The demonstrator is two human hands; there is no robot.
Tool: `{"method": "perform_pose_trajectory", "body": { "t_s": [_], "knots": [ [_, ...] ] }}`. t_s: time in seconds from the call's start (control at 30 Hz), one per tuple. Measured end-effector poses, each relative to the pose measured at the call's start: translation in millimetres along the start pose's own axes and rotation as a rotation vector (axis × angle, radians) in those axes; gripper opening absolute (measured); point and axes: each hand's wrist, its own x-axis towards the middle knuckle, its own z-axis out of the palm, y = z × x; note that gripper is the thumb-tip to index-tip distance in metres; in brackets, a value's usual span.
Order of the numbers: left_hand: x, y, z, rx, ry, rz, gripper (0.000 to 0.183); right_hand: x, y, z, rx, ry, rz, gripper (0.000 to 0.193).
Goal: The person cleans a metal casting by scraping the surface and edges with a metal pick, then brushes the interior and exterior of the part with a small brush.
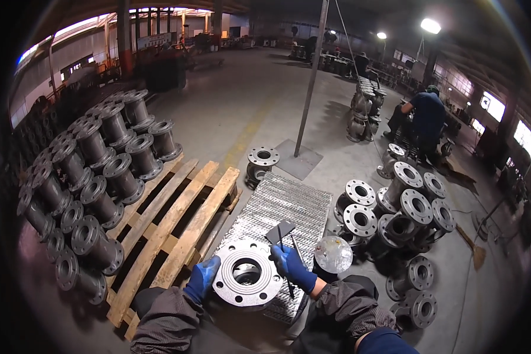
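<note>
A flanged metal valve body [224,283] stands in front of me, its round machined face with bolt holes turned up and tilted toward me. My left hand [203,278], in a blue glove, is closed on the left edge of the flange. At the right edge, my right hand [294,268], gloved the same way, has its fingers curled against the rim. Beneath is a silvery, ribbed metal worktable [283,200]. Beyond my right hand lie a dark flat plate [280,232] and thin dark rod-like tools [298,248]. The fingers' undersides are hidden.
A wooden pallet [180,248] is at left, with rows of flanged pipe pieces [91,141] beyond it. More flanged bodies [416,203] crowd the right, near a round pale-topped stool [334,255]. A pole [312,82] rises ahead. A co-worker [426,118] sits farther right.
</note>
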Motion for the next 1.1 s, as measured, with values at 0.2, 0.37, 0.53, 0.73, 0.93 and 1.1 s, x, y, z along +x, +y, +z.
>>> {"method": "perform_pose_trajectory", "body": {
  "t_s": [0.2, 0.37, 0.53, 0.73, 0.93, 1.1],
  "knots": [
    [-1.4, -10.5, 3.7, 0.123, 0.096, 0.223, 0.030, -4.6, 24.3, 9.9, 0.173, 0.119, -0.040, 0.024],
    [-5.5, 12.2, 27.0, 0.213, 0.013, 0.440, 0.028, 3.4, 52.9, -6.2, -0.084, 0.168, -0.294, 0.018],
    [-3.6, 48.4, 62.6, 0.537, -0.067, 0.665, 0.023, 22.9, 63.5, -30.1, -0.002, 0.265, -0.202, 0.034],
    [-5.6, 48.4, 84.2, 0.603, -0.175, 0.375, 0.051, -17.2, 55.1, -30.9, 0.047, 0.313, -0.129, 0.029],
    [-27.0, 35.2, 74.3, 0.858, -0.048, 0.624, 0.050, -42.5, 52.1, -29.7, 0.229, 0.243, 0.031, 0.033],
    [-35.8, 34.8, 55.1, 0.984, -0.108, 0.821, 0.033, -55.3, 49.9, -34.5, 0.118, 0.201, 0.107, 0.038]
  ]
}}
